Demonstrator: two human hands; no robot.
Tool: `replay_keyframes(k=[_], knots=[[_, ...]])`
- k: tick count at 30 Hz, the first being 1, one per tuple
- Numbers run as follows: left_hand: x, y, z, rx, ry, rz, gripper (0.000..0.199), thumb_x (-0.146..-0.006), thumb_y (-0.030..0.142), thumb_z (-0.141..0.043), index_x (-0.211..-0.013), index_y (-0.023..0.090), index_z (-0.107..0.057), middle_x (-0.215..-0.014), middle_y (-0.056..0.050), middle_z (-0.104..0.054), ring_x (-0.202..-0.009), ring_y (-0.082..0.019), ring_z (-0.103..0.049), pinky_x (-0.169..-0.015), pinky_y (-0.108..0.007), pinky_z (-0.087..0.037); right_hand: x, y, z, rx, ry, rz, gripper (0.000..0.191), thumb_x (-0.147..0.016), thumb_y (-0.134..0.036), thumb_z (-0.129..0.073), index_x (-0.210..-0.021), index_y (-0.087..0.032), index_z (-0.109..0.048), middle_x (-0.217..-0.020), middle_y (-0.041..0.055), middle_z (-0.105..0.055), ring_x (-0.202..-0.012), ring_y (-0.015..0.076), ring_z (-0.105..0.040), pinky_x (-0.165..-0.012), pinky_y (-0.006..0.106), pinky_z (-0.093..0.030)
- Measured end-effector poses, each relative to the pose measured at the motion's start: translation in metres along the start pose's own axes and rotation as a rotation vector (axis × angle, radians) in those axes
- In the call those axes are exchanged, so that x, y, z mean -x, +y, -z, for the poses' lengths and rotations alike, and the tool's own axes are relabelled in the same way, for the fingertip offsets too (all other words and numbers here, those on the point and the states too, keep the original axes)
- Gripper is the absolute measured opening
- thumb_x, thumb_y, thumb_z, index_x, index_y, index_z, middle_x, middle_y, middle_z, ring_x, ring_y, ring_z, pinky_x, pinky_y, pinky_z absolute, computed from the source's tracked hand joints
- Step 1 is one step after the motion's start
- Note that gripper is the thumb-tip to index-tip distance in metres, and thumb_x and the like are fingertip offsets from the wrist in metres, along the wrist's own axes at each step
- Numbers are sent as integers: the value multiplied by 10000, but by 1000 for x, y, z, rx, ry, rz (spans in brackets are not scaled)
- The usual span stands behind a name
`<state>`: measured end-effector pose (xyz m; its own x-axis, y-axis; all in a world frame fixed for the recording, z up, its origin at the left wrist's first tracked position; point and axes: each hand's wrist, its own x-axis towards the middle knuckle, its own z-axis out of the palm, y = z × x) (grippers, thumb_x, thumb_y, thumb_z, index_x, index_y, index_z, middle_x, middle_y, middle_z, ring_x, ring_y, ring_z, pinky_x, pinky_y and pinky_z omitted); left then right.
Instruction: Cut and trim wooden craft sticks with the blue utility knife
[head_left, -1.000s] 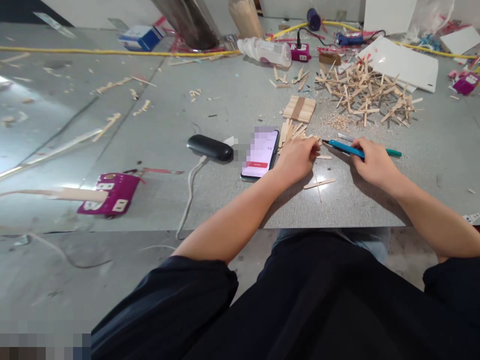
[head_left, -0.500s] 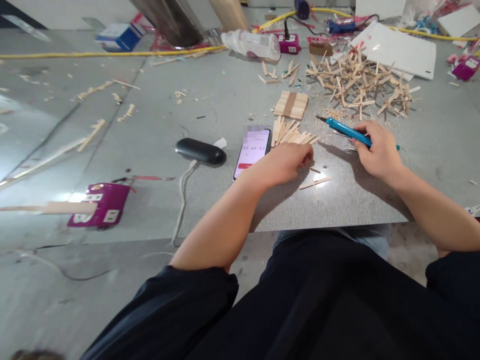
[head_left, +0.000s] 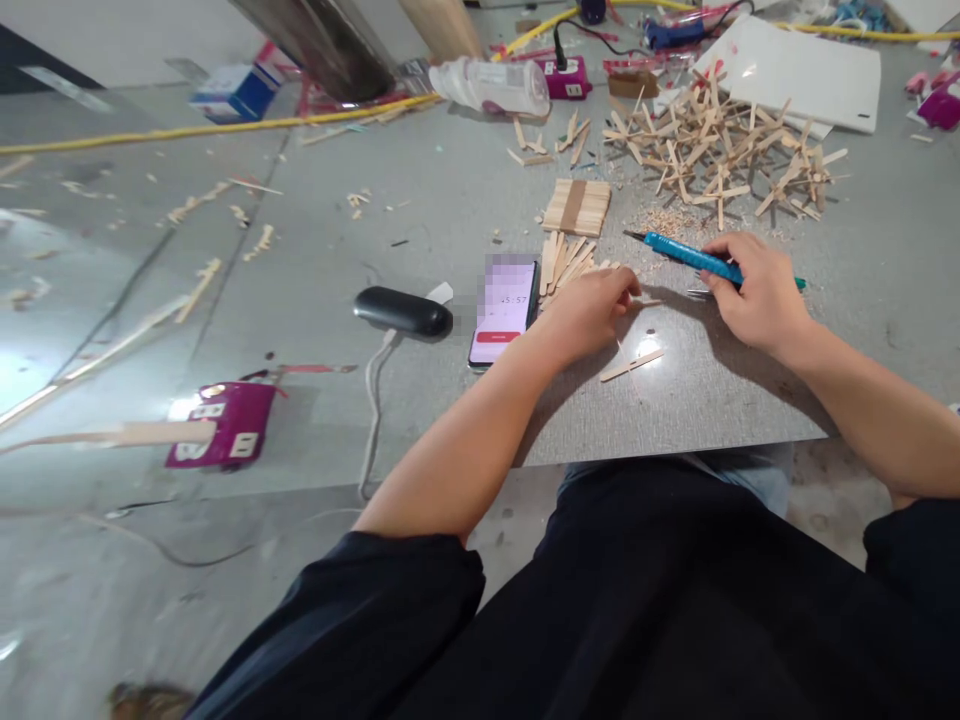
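Holding a blue tool (head_left: 686, 256) beside loose wooden sticks (head_left: 564, 262)

In the head view, the right hand (head_left: 759, 288), right of the frame's centre, is closed around the pen-like blue tool, its dark tip pointing left. At the centre, the left hand (head_left: 600, 305) has its fingers drawn together near the loose sticks; whether they grip one, I cannot tell. Above lies a banded stick bundle (head_left: 594, 208); a heap of crossed sticks (head_left: 724, 150) fills the upper right. One flat stick (head_left: 619, 372) lies below the left hand on the bench (head_left: 675, 410). A phone (head_left: 501, 305) sits just left.
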<state>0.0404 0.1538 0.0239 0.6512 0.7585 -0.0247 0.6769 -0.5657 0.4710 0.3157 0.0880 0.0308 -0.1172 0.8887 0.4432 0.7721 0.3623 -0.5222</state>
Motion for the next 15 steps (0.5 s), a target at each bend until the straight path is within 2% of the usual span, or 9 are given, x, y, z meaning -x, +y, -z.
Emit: replay_keyframes(k=[4,6,8,10,14,15], knots=[[6,3,11,116,172,39,394,-991,21,-555,-1307,213,-694,-1254,-100,-808,-1144,-229,-734,-1004,-365,-556,-2,0,2,-22,16,-30,172,-988,-236,-625,-1144,-281,-681,-1158,116,-796,-1092,342,-741,-991,544,-598],[23,15,21,243,189,5,387,-997,34,-567,-1325,202,-685,-1168,-73,-819,-1051,-195,-753,-948,-337,-568,-4,-2,4,-8,31,-69,177,-984,-250,-632,-1149,-283,-685,-1170,118,-803,-1100,349,-746,-1007,562,-600],[44,32,27,332,120,-63,352,-1008,89,-616,-1335,210,-670,-1061,-36,-816,-994,-186,-762,-936,-335,-571,-5,-3,6,4,39,-105,178,-977,-264,-640,-1146,-287,-691,-1163,115,-809,-1089,355,-747,-1003,573,-606],[64,49,26,367,-12,-135,289,-1002,116,-628,-1267,223,-665,-1015,-18,-814,-973,-188,-777,-923,-339,-579,-5,-3,7,9,44,-126,180,-977,-278,-644,-1148,-292,-700,-1157,115,-815,-1074,358,-745,-997,579,-611],[84,67,1,432,-172,-141,128,-1033,163,-601,-1117,224,-676,-984,-26,-819,-870,-182,-773,-780,-315,-563,-5,-3,8,5,48,-144,180,-994,-312,-655,-1162,-306,-716,-1155,109,-820,-1043,349,-744,-991,567,-614],[85,67,-6,417,-173,-127,108,-1032,165,-600,-1078,220,-680,-965,-30,-817,-839,-186,-765,-759,-320,-554,-4,-3,8,1,46,-146,177,-997,-316,-657,-1163,-305,-717,-1160,109,-819,-1050,350,-745,-993,567,-612]])
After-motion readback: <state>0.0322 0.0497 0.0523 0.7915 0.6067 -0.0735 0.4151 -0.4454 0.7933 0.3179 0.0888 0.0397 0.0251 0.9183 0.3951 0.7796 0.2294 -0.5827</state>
